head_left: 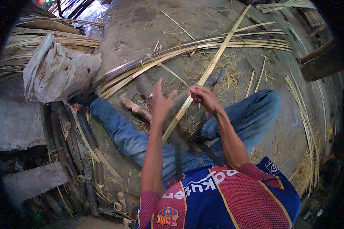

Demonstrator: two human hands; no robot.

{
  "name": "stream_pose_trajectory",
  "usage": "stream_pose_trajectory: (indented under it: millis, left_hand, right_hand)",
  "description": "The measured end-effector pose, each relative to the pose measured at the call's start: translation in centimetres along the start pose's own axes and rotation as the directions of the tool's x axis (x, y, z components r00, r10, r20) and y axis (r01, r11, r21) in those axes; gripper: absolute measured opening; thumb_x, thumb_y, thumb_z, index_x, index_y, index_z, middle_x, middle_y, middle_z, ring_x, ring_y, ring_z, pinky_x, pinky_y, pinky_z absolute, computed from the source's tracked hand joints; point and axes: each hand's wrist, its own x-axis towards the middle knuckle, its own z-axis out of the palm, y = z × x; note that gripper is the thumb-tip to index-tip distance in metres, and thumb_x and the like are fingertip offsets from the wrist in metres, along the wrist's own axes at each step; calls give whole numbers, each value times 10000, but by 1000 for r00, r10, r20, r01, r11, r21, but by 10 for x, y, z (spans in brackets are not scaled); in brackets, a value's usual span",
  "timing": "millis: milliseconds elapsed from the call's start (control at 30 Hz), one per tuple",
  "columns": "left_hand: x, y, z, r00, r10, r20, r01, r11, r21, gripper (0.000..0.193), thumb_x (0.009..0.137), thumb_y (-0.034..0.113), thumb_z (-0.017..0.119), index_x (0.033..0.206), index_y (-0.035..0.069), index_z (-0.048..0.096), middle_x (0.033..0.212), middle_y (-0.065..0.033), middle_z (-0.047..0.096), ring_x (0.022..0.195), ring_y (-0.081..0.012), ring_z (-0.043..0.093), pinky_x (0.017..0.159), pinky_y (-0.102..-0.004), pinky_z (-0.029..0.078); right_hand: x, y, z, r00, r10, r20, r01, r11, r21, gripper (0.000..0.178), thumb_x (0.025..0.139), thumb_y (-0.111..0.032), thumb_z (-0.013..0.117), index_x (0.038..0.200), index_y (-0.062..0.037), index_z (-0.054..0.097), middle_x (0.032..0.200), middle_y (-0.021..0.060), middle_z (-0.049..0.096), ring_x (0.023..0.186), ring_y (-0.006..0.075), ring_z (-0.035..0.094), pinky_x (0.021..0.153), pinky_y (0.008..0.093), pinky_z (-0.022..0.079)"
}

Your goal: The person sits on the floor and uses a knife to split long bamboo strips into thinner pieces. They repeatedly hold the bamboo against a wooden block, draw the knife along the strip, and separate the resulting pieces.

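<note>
My left hand (pixel 161 101) is raised over the ground with its fingers spread, holding nothing. My right hand (pixel 204 97) is closed, its fingertips pinching the near end of a thin bamboo strip (pixel 173 74). That strip runs up and left toward a bundle of long bamboo strips (pixel 149 63) on the ground. A long, pale bamboo slat (pixel 218 57) slants from the far right down past my right hand to between my legs; whether the hand touches it, I cannot tell. Near my left hand lies a rough piece of wood (pixel 135 108).
A stuffed whitish sack (pixel 65 72) stands at the left, before stacked split bamboo (pixel 17 49). Bamboo poles (pixel 67 133) lie at the lower left. Shavings (pixel 229 76) litter the floor, and more long strips (pixel 304 110) lie at the right. My jeans-clad legs (pixel 122 126) spread on both sides.
</note>
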Motion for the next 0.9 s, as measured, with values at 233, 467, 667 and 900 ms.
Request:
stream_pose_trajectory:
  millis: [233,467,667,900]
  left_hand:
    - [40,-10,30,865,-119,487,82,992,97,475,938,315,618,1247,-37,537,995,-214,673,921,-331,674,894,-369,517]
    - [36,-46,-26,922,-375,96,260,415,-872,399,1015,366,485,1052,-22,569,793,-122,584,787,-306,656,844,-455,573]
    - [35,-51,-94,851,-520,-71,37,194,-980,410,1007,378,501,1031,-27,554,831,-123,542,883,-339,636,947,-531,538]
    - [14,-56,-75,914,-388,122,253,309,-917,434,1017,417,462,1074,-1,566,827,-105,591,859,-330,652,922,-524,535]
  right_hand:
    - [3,8,-4,995,5,97,-7,1000,21,259,933,-326,569,884,-79,634,666,-53,454,590,66,390,552,226,304]
    - [9,6,-6,959,-43,-279,202,794,573,202,935,-281,549,896,-89,595,653,-52,348,580,79,353,532,248,316]
    - [18,33,-37,669,122,-733,275,875,397,150,942,-225,543,950,-87,602,648,-52,374,503,66,335,481,231,320]
    - [18,32,-24,592,-475,-651,194,868,-456,241,985,-243,562,990,-30,676,687,-14,527,577,63,440,541,241,376]
